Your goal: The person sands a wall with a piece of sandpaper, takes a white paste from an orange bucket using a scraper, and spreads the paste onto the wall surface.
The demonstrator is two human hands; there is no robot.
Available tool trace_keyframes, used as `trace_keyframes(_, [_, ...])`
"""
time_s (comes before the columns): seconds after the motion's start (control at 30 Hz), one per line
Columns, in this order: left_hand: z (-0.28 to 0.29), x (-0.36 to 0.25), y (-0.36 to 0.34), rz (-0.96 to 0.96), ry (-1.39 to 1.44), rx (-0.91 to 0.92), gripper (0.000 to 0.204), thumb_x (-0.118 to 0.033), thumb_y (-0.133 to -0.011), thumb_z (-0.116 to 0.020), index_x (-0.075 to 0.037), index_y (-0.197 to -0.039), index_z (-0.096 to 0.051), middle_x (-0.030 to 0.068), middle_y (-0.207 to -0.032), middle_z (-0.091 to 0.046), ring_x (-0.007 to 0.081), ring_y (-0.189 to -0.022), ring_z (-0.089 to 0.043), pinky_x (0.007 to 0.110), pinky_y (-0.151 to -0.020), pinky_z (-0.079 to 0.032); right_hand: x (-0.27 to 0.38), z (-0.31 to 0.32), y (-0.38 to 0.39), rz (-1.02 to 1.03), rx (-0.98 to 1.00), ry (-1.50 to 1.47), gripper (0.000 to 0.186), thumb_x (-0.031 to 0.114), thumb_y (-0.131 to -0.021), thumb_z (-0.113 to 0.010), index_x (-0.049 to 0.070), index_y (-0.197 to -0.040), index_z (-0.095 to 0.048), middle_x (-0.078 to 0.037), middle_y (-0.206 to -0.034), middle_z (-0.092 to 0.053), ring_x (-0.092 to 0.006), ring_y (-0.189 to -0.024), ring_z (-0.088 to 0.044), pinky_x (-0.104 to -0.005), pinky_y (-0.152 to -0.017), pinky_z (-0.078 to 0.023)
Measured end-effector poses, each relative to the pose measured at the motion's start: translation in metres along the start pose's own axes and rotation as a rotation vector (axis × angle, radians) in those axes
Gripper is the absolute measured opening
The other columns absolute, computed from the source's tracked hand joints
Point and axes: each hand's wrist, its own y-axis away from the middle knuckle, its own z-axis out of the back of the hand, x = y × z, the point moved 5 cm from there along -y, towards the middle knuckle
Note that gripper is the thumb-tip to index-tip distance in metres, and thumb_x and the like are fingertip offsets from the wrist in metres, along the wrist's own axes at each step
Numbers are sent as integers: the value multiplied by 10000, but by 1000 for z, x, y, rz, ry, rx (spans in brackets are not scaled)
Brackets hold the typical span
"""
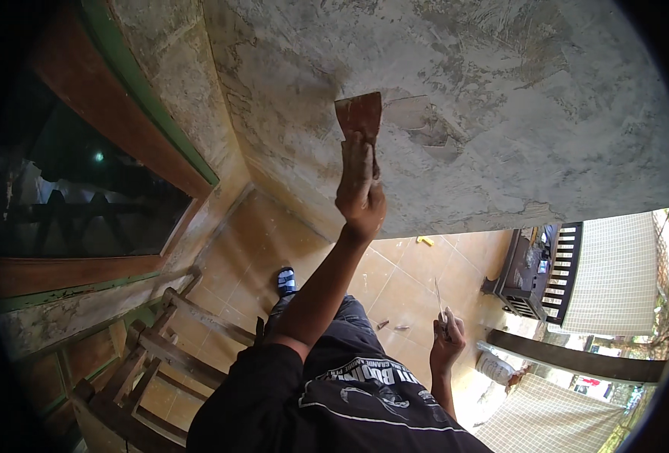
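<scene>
My left hand is raised to the grey plastered wall, its fingers closed round a putty knife. The wide reddish-brown blade of that putty knife lies at or close to the wall; contact cannot be made out. Just right of it is a rough, patchy area of plaster. Lower and to the right, away from the wall, my right hand grips a second tool with a thin blade, seen nearly edge-on. Its kind is unclear, and pale smears cover the fingers.
A wooden-framed window stands at the left, above a wooden trestle or ladder-like frame. Tan floor tiles carry a small yellow object. A dark slatted bench and a pale sack are at the right.
</scene>
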Motion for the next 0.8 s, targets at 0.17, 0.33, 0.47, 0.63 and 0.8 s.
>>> trace_keyframes(0.17, [-26, 0, 5, 59, 9, 15, 336, -54, -922, -470, 109, -1216, -483, 282, -1296, -452, 408, -1250, -394, 445, -1018, -352, -3, 1, -1, 14, -24, -13, 358, -96, -744, -654, -17, -1092, -628, -54, -835, -567, -108, -734, -526, -232, -637, -428])
trace_keyframes(0.33, [-42, -2, -2, 128, 10, 79, 384, 38, -852, -509, 54, -1236, -495, 257, -1352, -398, 399, -1283, -342, 423, -1003, -387, -4, 3, 1, 4, -22, -20, 353, -85, -762, -646, -14, -1106, -621, -35, -823, -549, -92, -738, -503, -221, -643, -412])
trace_keyframes(0.47, [-44, 2, 6, 122, 13, 103, 377, 43, -843, -520, 44, -1220, -513, 259, -1347, -402, 406, -1279, -345, 423, -1005, -388, -7, 2, 2, -24, -37, -20, 354, -90, -735, -661, -14, -1080, -637, -61, -826, -572, -116, -725, -541, -236, -644, -438])
trace_keyframes(0.63, [-43, 7, 38, 91, 18, 177, 481, 86, -760, -569, -22, -1226, -514, 239, -1340, -415, 433, -1259, -368, 479, -1008, -374, -2, -1, -1, -3, -35, -9, 353, -86, -741, -657, -8, -1085, -637, -57, -821, -570, -115, -715, -538, -239, -632, -435])
trace_keyframes(0.8, [4, 8, 74, 81, 111, 340, 398, 79, -795, -562, 1, -1185, -547, 233, -1291, -473, 403, -1210, -443, 424, -952, -431, -6, 5, -4, 0, -51, -8, 346, -72, -748, -658, -9, -1088, -635, -55, -814, -565, -111, -707, -529, -239, -622, -432])
